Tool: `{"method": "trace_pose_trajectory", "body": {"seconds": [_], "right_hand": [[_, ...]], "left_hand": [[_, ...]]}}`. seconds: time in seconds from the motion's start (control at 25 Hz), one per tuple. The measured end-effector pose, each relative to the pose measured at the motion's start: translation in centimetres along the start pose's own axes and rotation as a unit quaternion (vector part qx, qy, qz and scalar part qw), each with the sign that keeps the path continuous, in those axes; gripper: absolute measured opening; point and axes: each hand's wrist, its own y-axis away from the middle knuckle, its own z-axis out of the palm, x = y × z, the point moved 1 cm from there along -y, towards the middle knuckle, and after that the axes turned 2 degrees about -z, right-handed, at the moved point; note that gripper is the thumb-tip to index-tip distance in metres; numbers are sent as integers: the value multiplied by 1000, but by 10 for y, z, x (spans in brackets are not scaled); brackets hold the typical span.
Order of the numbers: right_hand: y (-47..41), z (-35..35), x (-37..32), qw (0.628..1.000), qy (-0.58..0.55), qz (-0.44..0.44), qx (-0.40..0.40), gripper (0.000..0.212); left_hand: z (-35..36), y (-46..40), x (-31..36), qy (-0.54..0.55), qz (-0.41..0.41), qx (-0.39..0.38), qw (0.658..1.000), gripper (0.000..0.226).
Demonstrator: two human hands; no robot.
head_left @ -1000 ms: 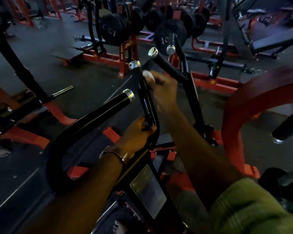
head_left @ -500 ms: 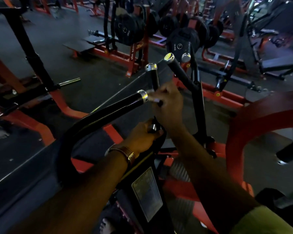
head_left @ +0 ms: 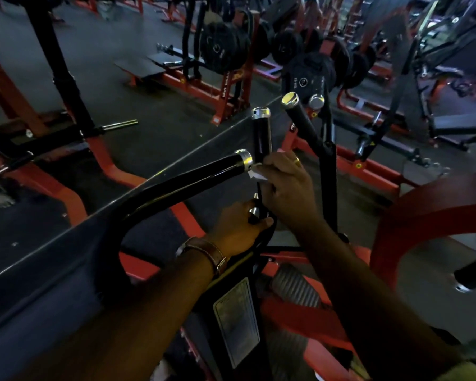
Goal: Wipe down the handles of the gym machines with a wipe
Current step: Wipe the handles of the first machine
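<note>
You stand in a dim gym, its dark rubber floor (head_left: 127,105) stretching beneath red-framed machines (head_left: 226,86). Black weight plates (head_left: 220,48) hang in a row on racks ahead of you. A flat black bench pad (head_left: 139,67) sits low at centre left, and a curved red frame (head_left: 434,213) arcs at your right. Light is low, with reddish reflections.

Handles (head_left: 223,169): you are seeing black, silver-capped.
Wipe (head_left: 256,174): showing white.
Machine frames (head_left: 193,83): showing red.
Watch strap (head_left: 209,250): you are wearing brown.
</note>
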Motion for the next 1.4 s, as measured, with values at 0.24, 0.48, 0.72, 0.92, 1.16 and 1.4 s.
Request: {"method": "trace_pose_trajectory", "body": {"seconds": [0.24,0.48,0.72,0.92,1.16,1.4], "right_hand": [[-74,4,16,955,-147,211,148,16],[-8,3,13,742,-511,434,15,17],[-80,32,27,416,-708,571,-19,34],[-10,47,18,279,-785,534,-145,19],[-45,47,41,429,-767,473,-69,31],[5,40,38,473,-709,508,-120,22]], "left_hand": [[-2,4,4,-22,1,2,1000,36],[-1,4,6,-1,3,7,1000,32],[-2,5,10,39,-28,-4,999,32],[-2,3,4,78,-37,-4,996,28],[-1,2,0,88,-49,-9,995,37],[-3,4,4,85,-52,-14,995,36]]}}
